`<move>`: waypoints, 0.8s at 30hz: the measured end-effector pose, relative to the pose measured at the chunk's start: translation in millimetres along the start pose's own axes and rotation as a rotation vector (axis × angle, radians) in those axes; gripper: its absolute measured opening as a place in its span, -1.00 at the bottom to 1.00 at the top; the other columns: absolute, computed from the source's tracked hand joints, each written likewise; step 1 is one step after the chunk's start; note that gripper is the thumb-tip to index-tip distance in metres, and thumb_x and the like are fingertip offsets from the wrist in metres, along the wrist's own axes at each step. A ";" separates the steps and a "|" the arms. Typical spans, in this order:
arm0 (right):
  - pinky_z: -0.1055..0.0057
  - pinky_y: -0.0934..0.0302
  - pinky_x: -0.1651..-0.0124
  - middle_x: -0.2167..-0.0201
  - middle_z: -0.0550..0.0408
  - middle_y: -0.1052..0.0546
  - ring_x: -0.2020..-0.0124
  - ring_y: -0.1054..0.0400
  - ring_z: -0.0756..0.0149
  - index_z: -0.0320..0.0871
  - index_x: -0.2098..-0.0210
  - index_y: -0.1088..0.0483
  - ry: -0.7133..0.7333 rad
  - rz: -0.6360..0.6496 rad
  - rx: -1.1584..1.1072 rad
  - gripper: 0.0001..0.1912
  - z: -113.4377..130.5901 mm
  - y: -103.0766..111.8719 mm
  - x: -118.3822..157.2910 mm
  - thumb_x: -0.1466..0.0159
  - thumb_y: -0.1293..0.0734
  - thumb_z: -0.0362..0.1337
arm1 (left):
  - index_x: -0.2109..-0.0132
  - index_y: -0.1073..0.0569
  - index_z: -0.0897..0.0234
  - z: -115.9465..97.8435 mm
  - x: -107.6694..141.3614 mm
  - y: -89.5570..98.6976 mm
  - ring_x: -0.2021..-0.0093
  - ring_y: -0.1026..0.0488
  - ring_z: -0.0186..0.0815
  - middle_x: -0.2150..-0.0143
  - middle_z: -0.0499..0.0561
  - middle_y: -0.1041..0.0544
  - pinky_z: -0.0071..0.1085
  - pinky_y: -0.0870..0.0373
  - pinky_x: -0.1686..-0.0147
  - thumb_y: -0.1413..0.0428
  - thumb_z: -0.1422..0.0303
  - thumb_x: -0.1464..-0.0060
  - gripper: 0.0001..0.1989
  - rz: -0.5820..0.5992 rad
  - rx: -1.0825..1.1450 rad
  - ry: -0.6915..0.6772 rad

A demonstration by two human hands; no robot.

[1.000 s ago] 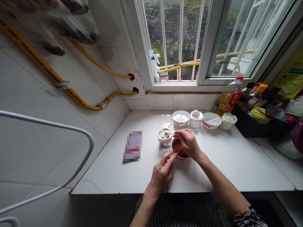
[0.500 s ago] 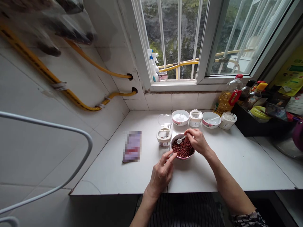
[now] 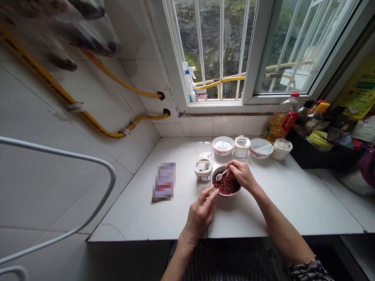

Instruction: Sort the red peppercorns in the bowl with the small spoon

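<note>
Reddish-brown grains that look like Sichuan peppercorns (image 3: 228,186) fill a bowl (image 3: 227,196) near the middle of the counter. Between thumb and fingers, my right hand (image 3: 240,173) pinches a small white spoon (image 3: 224,173); its scoop is over the grains at the bowl's left side, with a few reddish bits in it. My left hand (image 3: 202,210) holds the bowl's left front rim with its fingertips. Beside the bowl on the left stands a seasoning jar (image 3: 203,171), its clear lid (image 3: 203,148) flipped up at the back.
Behind are a bowl of white powder (image 3: 223,145), a lidded jar (image 3: 242,146), another bowl (image 3: 261,150) with a white spoon in it, and a second lidded jar (image 3: 281,149). A purple packet (image 3: 164,182) lies left. An oil bottle (image 3: 281,121) and a black condiment box (image 3: 310,150) stand right.
My right hand has shifted slightly left with the spoon, whose scoop has moved left and a little down over the grains. My left hand stays at the rim.
</note>
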State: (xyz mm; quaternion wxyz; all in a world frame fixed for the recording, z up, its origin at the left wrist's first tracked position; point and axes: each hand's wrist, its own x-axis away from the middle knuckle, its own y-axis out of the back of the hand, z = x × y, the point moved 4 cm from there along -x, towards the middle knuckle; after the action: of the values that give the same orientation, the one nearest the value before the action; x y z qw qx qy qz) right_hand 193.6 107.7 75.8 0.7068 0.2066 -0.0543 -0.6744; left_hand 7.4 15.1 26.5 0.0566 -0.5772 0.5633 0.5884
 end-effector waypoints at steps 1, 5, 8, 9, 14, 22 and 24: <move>0.40 -0.28 0.34 0.61 0.15 -0.55 0.52 -0.44 0.29 -0.12 0.42 -0.42 -0.001 -0.011 -0.017 -0.81 -0.1 0.6 -0.2 -0.25 -0.20 -0.32 | -0.26 -0.32 0.20 0.0 -0.1 0.0 -0.08 -0.53 -0.24 -0.11 0.15 -0.47 -0.38 -0.56 -0.02 0.06 0.63 -0.24 -0.50 0.000 0.000 -0.001; 0.39 -0.28 0.34 0.61 0.13 -0.55 0.52 -0.44 0.28 -0.12 0.42 -0.43 0.002 -0.038 -0.025 -0.82 -0.9 2.5 -0.8 -0.24 -0.21 -0.30 | -0.27 -0.31 0.19 0.3 -0.3 -0.5 -0.08 -0.53 -0.25 -0.12 0.15 -0.46 -0.38 -0.56 -0.01 0.06 0.62 -0.25 -0.50 0.008 0.000 0.001; 0.38 -0.28 0.35 0.62 0.13 -0.55 0.53 -0.43 0.27 -0.12 0.44 -0.43 -0.014 -0.050 -0.002 -0.83 -3.0 2.6 -1.1 -0.22 -0.22 -0.30 | -0.27 -0.31 0.20 0.4 -0.1 -0.6 -0.09 -0.53 -0.24 -0.12 0.15 -0.46 -0.38 -0.56 -0.02 0.06 0.62 -0.25 -0.50 0.007 -0.003 0.002; 0.38 -0.29 0.36 0.62 0.12 -0.55 0.53 -0.43 0.27 -0.12 0.44 -0.43 -0.024 -0.052 -0.017 -0.83 -3.9 2.4 -1.2 -0.21 -0.23 -0.29 | -0.27 -0.31 0.20 0.3 0.0 -0.7 -0.09 -0.52 -0.25 -0.12 0.15 -0.46 -0.38 -0.56 -0.02 0.06 0.62 -0.25 -0.50 0.006 -0.003 0.001; 0.38 -0.31 0.39 0.64 0.13 -0.54 0.56 -0.43 0.28 -0.13 0.41 -0.44 -0.090 -0.053 -0.215 -0.83 -8.0 1.9 -3.2 -0.19 -0.27 -0.18 | -0.26 -0.32 0.22 0.7 0.4 -0.8 -0.08 -0.53 -0.26 -0.12 0.16 -0.46 -0.39 -0.56 -0.02 0.06 0.63 -0.24 -0.50 0.012 0.002 0.002; 0.32 -0.39 0.30 0.54 0.09 -0.59 0.47 -0.49 0.26 -0.15 0.29 -0.45 0.035 -0.170 -0.331 -0.71 6.3 -1.1 -3.9 -0.27 -0.30 -0.04 | -0.26 -0.32 0.22 0.0 -0.6 0.0 -0.09 -0.52 -0.25 -0.12 0.17 -0.46 -0.39 -0.56 -0.01 0.07 0.64 -0.24 -0.49 -0.001 0.011 -0.006; 0.29 -0.41 0.25 0.46 0.06 -0.62 0.40 -0.52 0.23 -0.14 0.23 -0.44 0.123 -0.187 -0.277 -0.74 15.0 -8.4 -1.2 -0.34 -0.24 -0.09 | -0.27 -0.32 0.21 -0.1 -0.9 0.4 -0.09 -0.52 -0.25 -0.12 0.16 -0.46 -0.39 -0.56 -0.02 0.06 0.64 -0.24 -0.49 -0.003 0.015 -0.003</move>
State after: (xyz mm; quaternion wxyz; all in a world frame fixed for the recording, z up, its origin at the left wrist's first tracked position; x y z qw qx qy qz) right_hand 180.3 105.5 86.6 0.6646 0.1524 0.1020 -0.7243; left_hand 7.4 15.5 27.4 0.0627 -0.5765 0.5669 0.5851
